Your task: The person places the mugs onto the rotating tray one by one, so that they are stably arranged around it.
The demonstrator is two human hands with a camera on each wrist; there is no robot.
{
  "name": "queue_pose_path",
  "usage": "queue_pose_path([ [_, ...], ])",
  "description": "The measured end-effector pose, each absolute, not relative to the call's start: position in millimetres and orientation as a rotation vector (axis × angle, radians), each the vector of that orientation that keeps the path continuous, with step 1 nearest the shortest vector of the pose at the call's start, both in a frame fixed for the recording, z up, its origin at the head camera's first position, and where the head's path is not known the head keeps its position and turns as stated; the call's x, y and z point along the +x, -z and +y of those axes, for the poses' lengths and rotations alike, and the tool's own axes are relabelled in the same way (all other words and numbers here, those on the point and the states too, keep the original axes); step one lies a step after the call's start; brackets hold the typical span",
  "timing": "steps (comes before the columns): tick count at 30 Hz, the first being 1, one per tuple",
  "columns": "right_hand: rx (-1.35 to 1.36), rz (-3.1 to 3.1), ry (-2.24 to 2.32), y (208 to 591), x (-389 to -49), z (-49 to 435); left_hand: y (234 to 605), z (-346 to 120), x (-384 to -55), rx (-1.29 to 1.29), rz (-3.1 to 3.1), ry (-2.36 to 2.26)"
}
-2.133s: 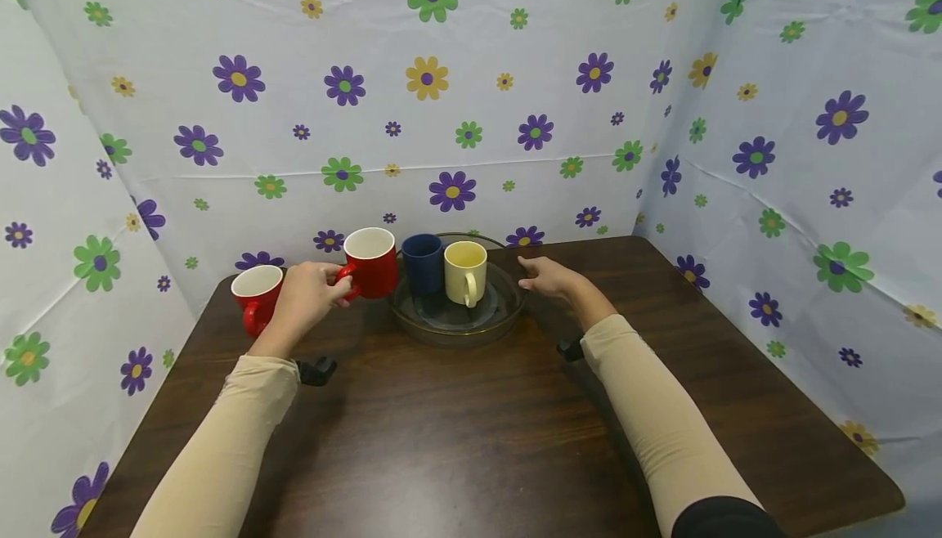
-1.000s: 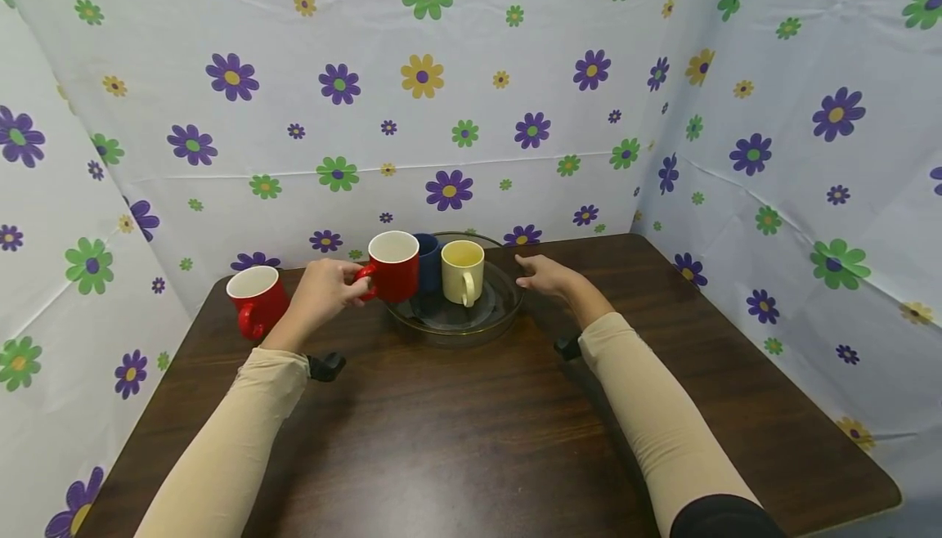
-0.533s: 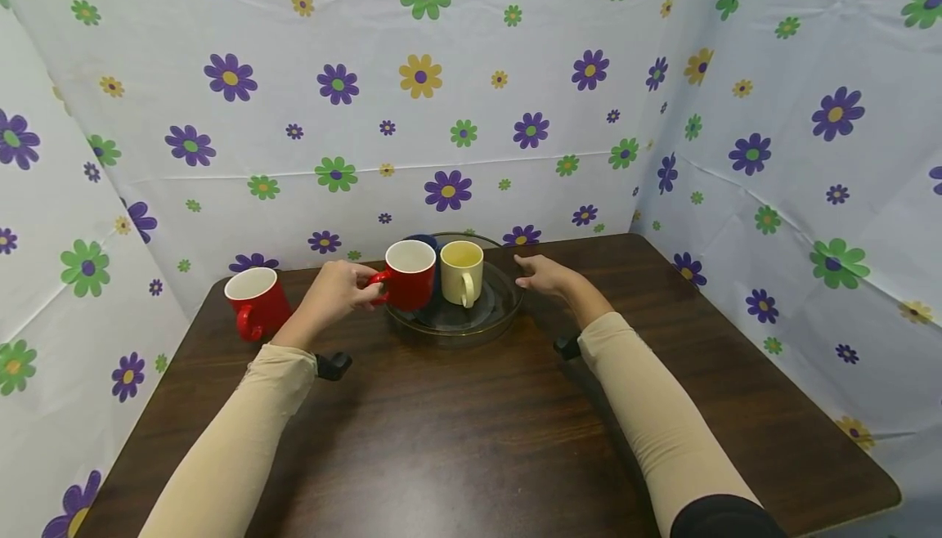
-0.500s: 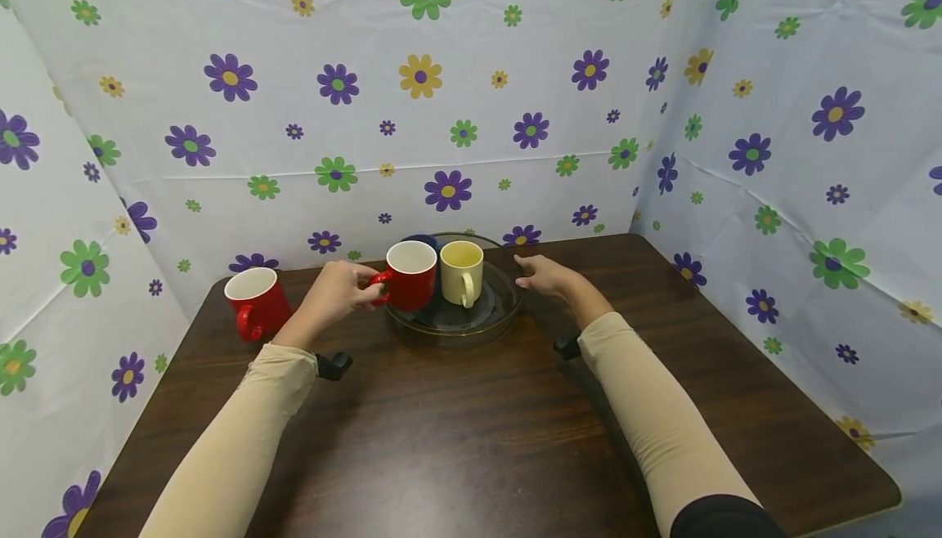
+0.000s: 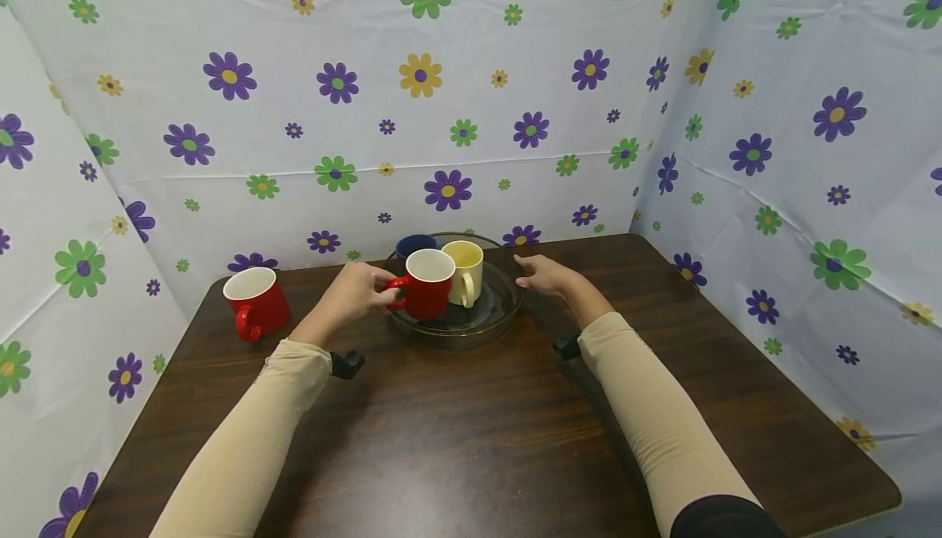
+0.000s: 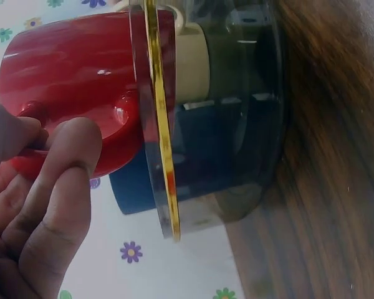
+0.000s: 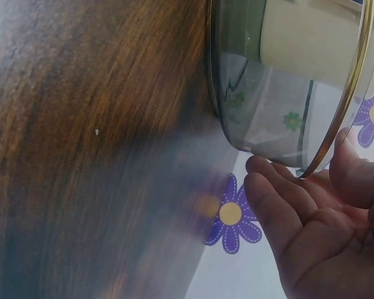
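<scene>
My left hand [image 5: 359,289] holds a red mug [image 5: 429,297] by its handle, fingers and thumb curled round it. In the left wrist view the mug's base dips just past the gold rim of a clear glass bowl [image 6: 262,112]. Inside the bowl stand a yellow mug [image 5: 471,260] and a dark blue mug [image 5: 415,242], the blue one partly hidden behind the red. At the bowl's right side is my right hand [image 5: 546,276]; in the right wrist view its loosely bent fingers [image 7: 280,205] lie against the outer wall, the thumb by the rim.
A second red mug [image 5: 259,309] stands on the dark wooden table [image 5: 456,440] at the far left, its handle toward me. Behind the table hangs a white flowered cloth [image 5: 471,96], which also covers the left and right sides.
My left hand has carried the red mug rightward and lower, from left of the bowl to over its front left part. The blue mug has shifted slightly left and back. My right hand stays put.
</scene>
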State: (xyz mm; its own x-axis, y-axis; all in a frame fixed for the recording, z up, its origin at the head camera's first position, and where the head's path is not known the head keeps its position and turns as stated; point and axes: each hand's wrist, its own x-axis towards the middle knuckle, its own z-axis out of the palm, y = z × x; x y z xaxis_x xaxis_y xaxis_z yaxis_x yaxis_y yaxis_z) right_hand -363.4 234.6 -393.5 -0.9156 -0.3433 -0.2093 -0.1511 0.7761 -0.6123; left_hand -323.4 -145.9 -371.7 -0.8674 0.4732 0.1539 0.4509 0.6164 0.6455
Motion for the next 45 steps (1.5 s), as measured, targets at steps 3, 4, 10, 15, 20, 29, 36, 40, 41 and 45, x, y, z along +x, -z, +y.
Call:
queue_pose_path([
  [3, -0.378, 2.657, 0.889, 393, -364, 234, 374, -142, -324, 0.821, 2.784, -1.107],
  [4, -0.376, 2.656, 0.893, 393, -364, 234, 374, -141, -324, 0.829, 2.78, -1.109],
  [10, -0.38, 2.664, 0.886, 394, -364, 234, 379, -133, -328, 0.846, 2.756, -1.089],
  [15, -0.369, 2.657, 0.886, 393, -363, 233, 384, -129, -330, 0.834, 2.733, -1.073],
  [20, -0.377, 2.656, 0.88, 392, -364, 233, 386, -127, -329, 0.8, 2.725, -1.066],
  [29, -0.375, 2.654, 0.867, 393, -366, 234, 388, -127, -328, 0.801, 2.661, -1.073],
  [36, -0.401, 2.655, 0.856, 393, -368, 234, 394, -130, -327, 0.768, 2.667, -1.058],
  [40, -0.395, 2.659, 0.842, 393, -368, 234, 400, -132, -327, 0.783, 2.671, -1.036],
  [41, -0.391, 2.66, 0.845, 392, -367, 234, 402, -132, -327, 0.794, 2.673, -1.034],
  [45, -0.373, 2.646, 0.886, 392, -367, 234, 404, -131, -327, 0.82, 2.678, -1.056],
])
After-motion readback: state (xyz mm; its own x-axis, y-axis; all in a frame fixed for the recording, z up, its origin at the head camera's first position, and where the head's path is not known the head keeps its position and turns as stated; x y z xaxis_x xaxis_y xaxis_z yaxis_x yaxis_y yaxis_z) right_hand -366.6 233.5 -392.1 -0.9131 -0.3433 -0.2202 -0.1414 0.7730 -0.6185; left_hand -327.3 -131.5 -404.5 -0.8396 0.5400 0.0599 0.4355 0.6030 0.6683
